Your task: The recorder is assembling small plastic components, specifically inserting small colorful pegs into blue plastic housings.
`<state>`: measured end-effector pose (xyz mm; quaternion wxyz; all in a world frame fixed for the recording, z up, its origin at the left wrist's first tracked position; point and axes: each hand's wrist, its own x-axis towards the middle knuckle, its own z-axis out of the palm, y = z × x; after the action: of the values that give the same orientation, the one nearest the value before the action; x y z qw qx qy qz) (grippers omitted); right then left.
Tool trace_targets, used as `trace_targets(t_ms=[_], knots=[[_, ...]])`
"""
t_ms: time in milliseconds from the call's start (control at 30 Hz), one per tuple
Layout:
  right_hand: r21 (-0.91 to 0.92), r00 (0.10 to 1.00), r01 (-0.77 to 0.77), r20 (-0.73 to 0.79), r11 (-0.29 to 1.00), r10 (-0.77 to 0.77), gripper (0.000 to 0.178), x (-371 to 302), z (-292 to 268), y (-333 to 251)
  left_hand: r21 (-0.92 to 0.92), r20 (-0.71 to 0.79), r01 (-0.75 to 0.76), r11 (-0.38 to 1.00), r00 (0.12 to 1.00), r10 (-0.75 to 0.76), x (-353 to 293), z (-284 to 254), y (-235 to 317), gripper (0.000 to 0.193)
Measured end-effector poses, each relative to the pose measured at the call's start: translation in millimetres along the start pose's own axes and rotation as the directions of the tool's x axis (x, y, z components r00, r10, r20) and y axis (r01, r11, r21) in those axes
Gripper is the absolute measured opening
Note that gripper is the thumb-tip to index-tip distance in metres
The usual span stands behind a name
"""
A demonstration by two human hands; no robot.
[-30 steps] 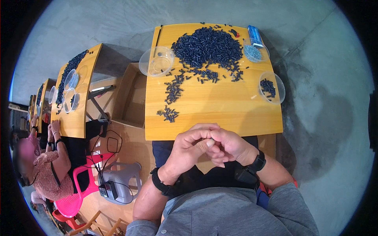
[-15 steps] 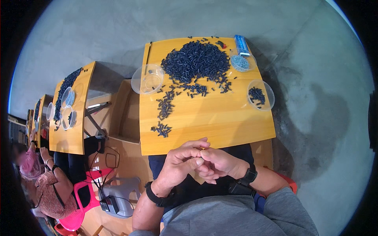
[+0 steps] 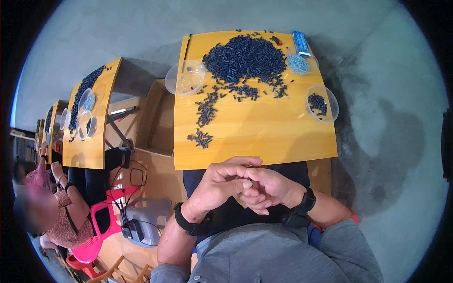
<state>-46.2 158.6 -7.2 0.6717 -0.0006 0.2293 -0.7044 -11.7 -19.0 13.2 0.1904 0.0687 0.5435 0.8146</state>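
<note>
Floor point(image 3: 226, 21): moderately lit; soft shadow at right of frame, light apparently from the left.
Surface point(image 3: 292, 141): brighter; diffuse shadow toward lower right, edges bowed.
Person's head point(image 3: 35, 210), lower left: blurred out.
Frame rim: black vignette, bluish fringe at left.

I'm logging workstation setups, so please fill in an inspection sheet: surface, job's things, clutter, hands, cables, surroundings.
Surface: yellow table, dark pieces heaped toward its far side, smaller groups nearer on the left.
Job's things: more dark pieces in the right tub; blue pieces beyond it; left tub.
Clutter: blue box, far right.
Hands: left hand and right hand together, pinching a small item, mostly hidden.
Cables: black cables by the grey stool.
Surroundings: carton left of the table; co-worker on a pink chair.
</note>
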Motion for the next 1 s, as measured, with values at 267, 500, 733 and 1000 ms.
trace_targets(t_ms=[267, 500, 733, 1000], knots=[[-0.099, 0.998, 0.038, -0.037, 0.994, -0.042, 0.059, 5, 5, -2, 0.005, -0.030, 0.021, 1.000, 0.999, -0.021, -2, -3, 0, 0.019], [0.111, 0.991, 0.107, -0.094, 0.988, -0.097, 0.052, 10, 10, 10, -0.047, -0.038, 0.080, 0.996, 0.996, -0.082, -1, -5, -1, 0.014], [0.126, 0.985, 0.139, -0.116, 0.982, -0.124, 0.053, 23, 1, 22, -0.118, -0.131, 0.278, 0.953, 0.947, -0.292, -5, -7, 3, 0.014], [0.085, 0.979, 0.195, -0.081, 0.977, -0.189, 0.059, 17, 9, 6, -0.100, -0.121, 0.149, 0.984, 0.980, -0.161, -3, -12, 0, 0.015]])
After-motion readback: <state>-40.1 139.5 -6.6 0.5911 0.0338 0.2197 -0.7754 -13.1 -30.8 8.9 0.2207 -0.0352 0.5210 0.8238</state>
